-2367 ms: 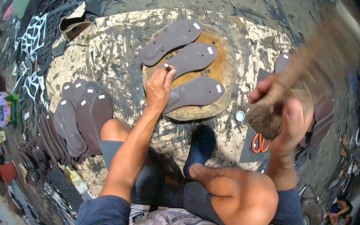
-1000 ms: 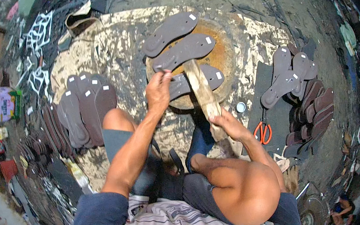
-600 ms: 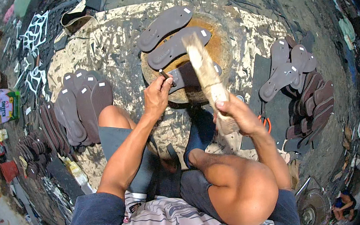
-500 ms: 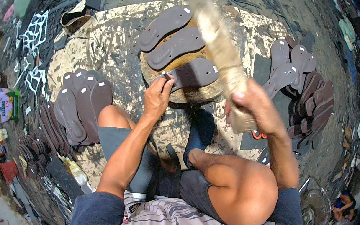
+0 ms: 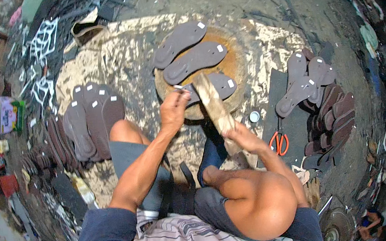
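Pinching a small punch (image 5: 179, 89) in left hand (image 5: 173, 111) against nearest sole (image 5: 215, 86) on round block (image 5: 234, 65), right hand (image 5: 239, 136) clenched round wooden mallet (image 5: 214, 103) over it; judged midway, two soles beyond, stacks (image 5: 93, 127) either side.

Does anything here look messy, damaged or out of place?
Nothing looks broken. The pale sheet under the round block is heavily blotched and stained, offcuts litter the floor at upper left, and the orange-handled scissors lie loose beside the right hand.
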Tool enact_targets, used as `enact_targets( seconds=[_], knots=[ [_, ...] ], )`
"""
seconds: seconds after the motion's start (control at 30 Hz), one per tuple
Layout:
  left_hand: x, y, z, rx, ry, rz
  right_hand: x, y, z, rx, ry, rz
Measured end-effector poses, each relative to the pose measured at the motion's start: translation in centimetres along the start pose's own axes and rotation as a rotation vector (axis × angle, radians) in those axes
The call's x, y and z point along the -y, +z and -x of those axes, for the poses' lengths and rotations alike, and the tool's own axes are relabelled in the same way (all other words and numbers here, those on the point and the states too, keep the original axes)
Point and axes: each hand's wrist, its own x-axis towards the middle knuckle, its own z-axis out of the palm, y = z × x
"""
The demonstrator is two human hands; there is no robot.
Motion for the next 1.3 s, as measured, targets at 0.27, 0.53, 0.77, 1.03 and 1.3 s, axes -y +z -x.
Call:
enact_targets(
  seconds=[0.27,0.53,0.77,1.03,1.3],
  knots=[
    [-2.0,-0.5,3.5,0.433,0.387,-0.194,2.2,2.8,-0.6,-0.350,-0.259,0.044],
    [-1.3,-1.6,-2.5,0.317,0.535,-0.627,2.2,-0.2,0.5,-0.710,-0.495,-0.072],
    [-1.9,-1.4,-10.4,0.172,0.423,-0.671,2.2,-0.7,-1.0,-0.773,-0.520,-0.201],
    [-5.9,-2.8,-9.2,0.615,-0.407,1.033,1.3,-0.4,-4.8,-0.719,-0.508,-0.222],
    [-9.4,-4.8,-7.7,0.675,-0.244,1.633,1.4,0.1,-6.3,-0.699,-0.464,-0.207]
  ],
)
